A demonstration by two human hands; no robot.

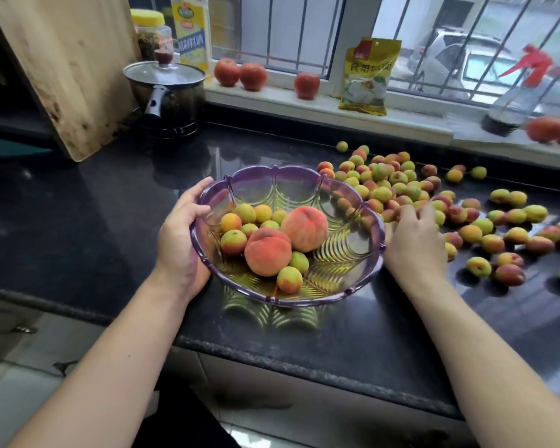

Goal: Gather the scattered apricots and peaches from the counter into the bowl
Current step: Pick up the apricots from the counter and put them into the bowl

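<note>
A clear purple bowl (pixel 304 176) stands on the black counter (pixel 94 221). Inside lie two large peaches (pixel 267 252) and several small apricots (pixel 233 242). My left hand (pixel 181 234) grips the bowl's left rim, thumb over the edge. Just right of the bowl, my right hand (pixel 414 237) reaches into the pile of scattered apricots (pixel 388 182), fingers curved over a few of them; whether it holds any is hidden. More apricots (pixel 498 240) spread across the counter to the right.
A lidded pot (pixel 165 92) and a wooden cutting board (pixel 65 66) stand at the back left. On the windowsill sit several red peaches (pixel 240 72), a yellow packet (pixel 367 76), bottles and a spray bottle (pixel 514 95). The counter's front edge runs below the bowl.
</note>
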